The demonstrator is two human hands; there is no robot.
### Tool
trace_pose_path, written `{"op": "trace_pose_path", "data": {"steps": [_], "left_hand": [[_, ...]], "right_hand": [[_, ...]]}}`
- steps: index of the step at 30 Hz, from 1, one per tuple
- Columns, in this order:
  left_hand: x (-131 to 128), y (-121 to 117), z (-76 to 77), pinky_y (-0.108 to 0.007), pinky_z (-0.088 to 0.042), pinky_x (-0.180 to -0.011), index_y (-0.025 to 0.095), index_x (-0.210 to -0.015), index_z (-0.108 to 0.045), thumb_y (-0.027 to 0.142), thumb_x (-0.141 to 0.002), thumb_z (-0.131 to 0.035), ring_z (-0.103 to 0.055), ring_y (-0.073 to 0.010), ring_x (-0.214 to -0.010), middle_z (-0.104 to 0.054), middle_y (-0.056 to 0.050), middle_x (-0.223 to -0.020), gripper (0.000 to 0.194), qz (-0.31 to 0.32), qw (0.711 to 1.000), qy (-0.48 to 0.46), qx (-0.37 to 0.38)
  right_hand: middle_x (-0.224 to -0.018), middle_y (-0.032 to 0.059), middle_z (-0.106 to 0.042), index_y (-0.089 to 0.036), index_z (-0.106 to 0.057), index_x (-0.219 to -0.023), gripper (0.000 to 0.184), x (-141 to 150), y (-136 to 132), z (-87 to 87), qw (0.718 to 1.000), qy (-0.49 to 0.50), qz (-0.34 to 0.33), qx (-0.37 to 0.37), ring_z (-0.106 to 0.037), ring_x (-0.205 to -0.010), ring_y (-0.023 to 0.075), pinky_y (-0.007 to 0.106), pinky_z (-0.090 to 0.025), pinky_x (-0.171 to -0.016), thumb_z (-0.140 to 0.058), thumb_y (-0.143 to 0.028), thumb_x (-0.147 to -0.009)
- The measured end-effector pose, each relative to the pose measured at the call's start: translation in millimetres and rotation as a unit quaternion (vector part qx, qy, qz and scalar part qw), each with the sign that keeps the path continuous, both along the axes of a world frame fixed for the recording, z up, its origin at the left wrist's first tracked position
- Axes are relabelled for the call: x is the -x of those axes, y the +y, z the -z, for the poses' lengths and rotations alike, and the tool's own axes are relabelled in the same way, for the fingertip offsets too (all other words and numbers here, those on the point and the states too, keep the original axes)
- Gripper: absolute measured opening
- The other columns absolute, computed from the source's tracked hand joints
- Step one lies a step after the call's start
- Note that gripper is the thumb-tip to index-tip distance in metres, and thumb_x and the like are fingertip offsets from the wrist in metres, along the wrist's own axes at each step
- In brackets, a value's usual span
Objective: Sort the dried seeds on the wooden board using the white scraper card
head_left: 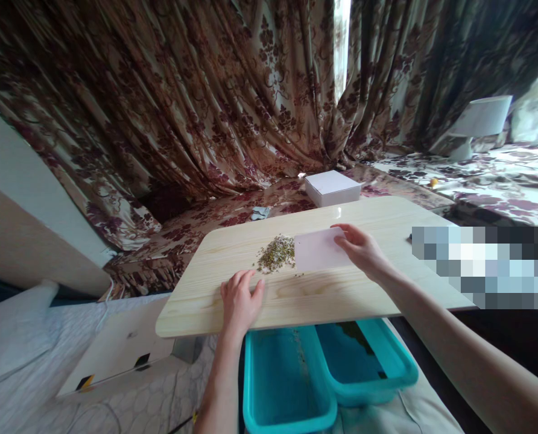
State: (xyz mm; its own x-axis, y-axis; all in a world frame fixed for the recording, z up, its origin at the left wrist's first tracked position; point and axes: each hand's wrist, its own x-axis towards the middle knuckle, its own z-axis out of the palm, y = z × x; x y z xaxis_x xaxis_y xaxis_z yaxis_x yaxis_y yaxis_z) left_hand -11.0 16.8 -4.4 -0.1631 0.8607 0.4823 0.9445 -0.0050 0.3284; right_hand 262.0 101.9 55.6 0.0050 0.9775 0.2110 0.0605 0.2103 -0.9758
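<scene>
**Right hand (362,248) holds card (318,251) against pile (275,254)**

The card lies on the table (309,296), its long axis running roughly left to right, its left end pointing at the pile. The right hand's thumb and fingers grasp its right end. The pile, loose greenish-brown bits, blocks the way left; a few bits lie scattered nearby. Left of and nearer than the pile, the left hand (242,301) rests on the table, fingers released, thumb apart. Two blue bins (289,421) sit below the near edge; beyond the far edge are a white box (332,184) and grey cloth (260,213).
</scene>
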Motion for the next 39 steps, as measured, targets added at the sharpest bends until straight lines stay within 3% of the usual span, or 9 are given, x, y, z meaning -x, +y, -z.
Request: {"op": "trace_pose_path", "data": {"steps": [14,27,39], "left_hand": [[0,0,0.5,-0.046,-0.036,-0.105,0.022,-0.111,-0.065,0.036,-0.088,-0.051,-0.059,-0.0257,-0.111,-0.066,-0.010,-0.117,0.031,0.005,1.000,-0.008,-0.010],[0,1,0.8,-0.047,-0.035,-0.104,0.022,-0.110,-0.065,0.037,-0.088,-0.052,-0.059,-0.0265,-0.112,-0.066,-0.010,-0.117,0.030,0.002,1.000,-0.008,-0.003],[1,-1,0.3,-0.049,-0.035,-0.105,0.022,-0.111,-0.064,0.036,-0.089,-0.050,-0.059,-0.0261,-0.113,-0.066,-0.011,-0.117,0.030,0.006,1.000,-0.002,-0.002]], "right_hand": [[-0.082,0.0024,-0.069,-0.019,-0.064,-0.098,0.030,3,5,5.5,0.999,0.035,-0.004,0.023,-0.062,-0.071,0.0149,0.026,-0.045,-0.062,-0.060,-0.024,-0.069],[-0.085,0.0029,-0.070,-0.018,-0.063,-0.093,0.025,10,16,4.1,0.996,0.048,-0.056,0.040,-0.062,-0.071,0.0138,0.026,-0.046,-0.065,-0.060,-0.020,-0.068],[-0.078,0.0006,-0.067,-0.018,-0.064,-0.088,0.023,25,26,1.7,0.990,0.054,-0.093,0.089,-0.058,-0.065,0.0124,0.023,-0.042,-0.058,-0.060,-0.013,-0.066]]}}
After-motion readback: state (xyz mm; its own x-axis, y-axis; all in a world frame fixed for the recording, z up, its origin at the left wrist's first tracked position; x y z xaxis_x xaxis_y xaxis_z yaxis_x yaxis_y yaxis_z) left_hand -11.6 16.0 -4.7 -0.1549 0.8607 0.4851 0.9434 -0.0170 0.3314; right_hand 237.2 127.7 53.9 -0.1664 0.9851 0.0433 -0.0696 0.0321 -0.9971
